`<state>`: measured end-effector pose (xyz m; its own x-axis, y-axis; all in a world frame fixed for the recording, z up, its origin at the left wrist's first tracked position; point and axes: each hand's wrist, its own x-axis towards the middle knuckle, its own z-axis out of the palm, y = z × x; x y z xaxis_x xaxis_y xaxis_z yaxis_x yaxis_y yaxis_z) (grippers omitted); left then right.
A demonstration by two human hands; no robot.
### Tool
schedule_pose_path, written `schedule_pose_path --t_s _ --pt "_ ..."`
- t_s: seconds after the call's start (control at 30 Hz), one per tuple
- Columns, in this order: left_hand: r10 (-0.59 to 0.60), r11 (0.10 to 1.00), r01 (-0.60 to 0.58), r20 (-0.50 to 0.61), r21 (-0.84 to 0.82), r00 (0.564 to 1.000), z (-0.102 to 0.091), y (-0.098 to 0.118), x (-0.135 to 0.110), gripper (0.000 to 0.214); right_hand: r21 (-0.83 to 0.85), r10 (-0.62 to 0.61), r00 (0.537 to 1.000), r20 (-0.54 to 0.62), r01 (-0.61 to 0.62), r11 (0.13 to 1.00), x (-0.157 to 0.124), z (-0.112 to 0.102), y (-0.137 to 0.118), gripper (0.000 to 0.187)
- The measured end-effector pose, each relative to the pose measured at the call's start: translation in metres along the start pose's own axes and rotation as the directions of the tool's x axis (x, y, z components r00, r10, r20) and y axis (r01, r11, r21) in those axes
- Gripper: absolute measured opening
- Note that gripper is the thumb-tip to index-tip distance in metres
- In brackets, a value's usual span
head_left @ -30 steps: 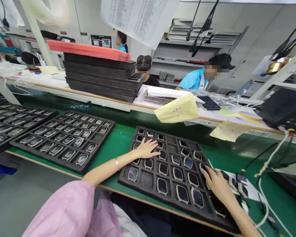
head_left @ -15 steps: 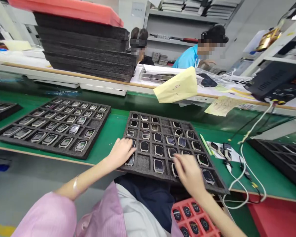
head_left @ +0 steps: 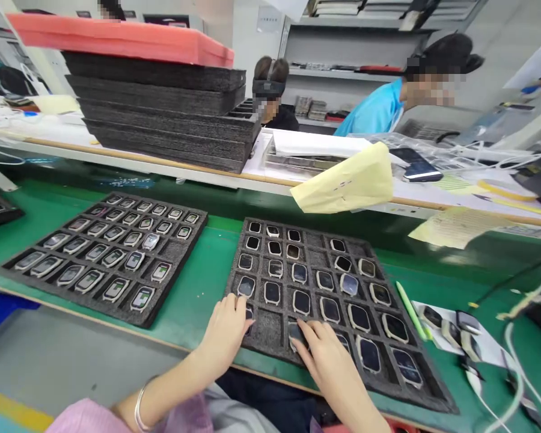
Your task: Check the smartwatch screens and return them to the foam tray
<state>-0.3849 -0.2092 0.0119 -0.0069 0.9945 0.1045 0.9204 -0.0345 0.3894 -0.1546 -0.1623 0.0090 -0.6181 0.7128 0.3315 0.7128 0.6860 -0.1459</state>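
Note:
A black foam tray (head_left: 265, 328) of smartwatch bodies without straps lies in front of me, each in its own square pocket. At its front left corner, my left hand (head_left: 225, 329) has fingers and thumb closed about the edges of a smartwatch (head_left: 249, 313), which they partly hide. My right hand (head_left: 328, 352) reaches over the front row, thumb and fingertips pinching a second smartwatch (head_left: 293, 331) that still sits in its pocket. A vacant pocket separates these two watches. Under my right palm, another watch is partly covered.
To the left lies another foam tray (head_left: 155, 313) of watches, some screens lit. A green pen (head_left: 410, 311) and several watches on white paper (head_left: 442, 343) are at right, near white cables (head_left: 514, 355). Stacked black trays (head_left: 162, 120) stand on the shelf; two people sit beyond.
My right hand has moved left along the front row onto the watch beside the vacant pocket. My left hand stays at the tray's left corner. The view has shifted and come closer.

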Motion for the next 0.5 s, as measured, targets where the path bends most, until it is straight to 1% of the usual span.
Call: schedule_pose_path --t_s 0.07,0.13,0.17,0.2,0.23,0.27,0.33,0.37,0.4,0.43,0.5 --pt "-0.040 0.967 0.041 0.010 -0.251 0.999 -0.003 -0.006 -0.005 0.016 0.107 0.122 0.991 -0.046 -0.116 0.987 -0.005 0.010 -0.005 0.037" --pt "-0.066 0.868 0.069 0.025 -0.492 0.998 -0.005 -0.012 -0.006 0.010 0.258 0.264 0.963 -0.053 -0.242 0.935 -0.008 0.017 -0.004 0.044" --pt "-0.083 0.791 0.081 0.025 -0.606 0.996 -0.007 -0.015 -0.005 0.014 0.341 0.331 0.943 -0.035 -0.300 0.891 -0.009 0.018 -0.002 0.047" --pt "-0.094 0.686 0.084 0.026 -0.723 0.995 -0.008 -0.016 -0.002 0.017 0.431 0.387 0.922 0.002 -0.350 0.832 -0.009 0.018 0.002 0.046" --pt "-0.097 0.549 0.082 0.034 -0.832 0.995 -0.009 -0.016 0.002 0.019 0.525 0.430 0.901 0.053 -0.392 0.756 -0.008 0.017 0.005 0.043" --pt "-0.098 0.388 0.086 0.052 -0.918 0.994 -0.010 -0.015 0.006 0.020 0.616 0.458 0.882 0.114 -0.424 0.664 -0.006 0.014 0.008 0.040" --pt "-0.083 0.068 0.127 0.121 -0.990 0.989 -0.011 -0.010 0.016 0.025 0.761 0.469 0.852 0.233 -0.459 0.457 0.001 0.006 0.011 0.034" --pt "-0.067 -0.057 0.159 0.163 -0.986 0.984 -0.010 -0.006 0.022 0.028 0.808 0.455 0.846 0.278 -0.463 0.365 0.006 0.003 0.012 0.033" --pt "-0.051 -0.149 0.192 0.202 -0.970 0.978 -0.010 -0.001 0.027 0.031 0.841 0.436 0.846 0.307 -0.456 0.293 0.011 -0.001 0.011 0.032" --pt "-0.035 -0.212 0.221 0.234 -0.952 0.972 -0.008 0.003 0.033 0.033 0.864 0.414 0.851 0.325 -0.444 0.235 0.017 -0.003 0.009 0.030" --pt "0.002 -0.283 0.272 0.283 -0.920 0.959 -0.004 0.010 0.042 0.043 0.898 0.380 0.859 0.345 -0.419 0.133 0.028 -0.005 0.003 0.029"
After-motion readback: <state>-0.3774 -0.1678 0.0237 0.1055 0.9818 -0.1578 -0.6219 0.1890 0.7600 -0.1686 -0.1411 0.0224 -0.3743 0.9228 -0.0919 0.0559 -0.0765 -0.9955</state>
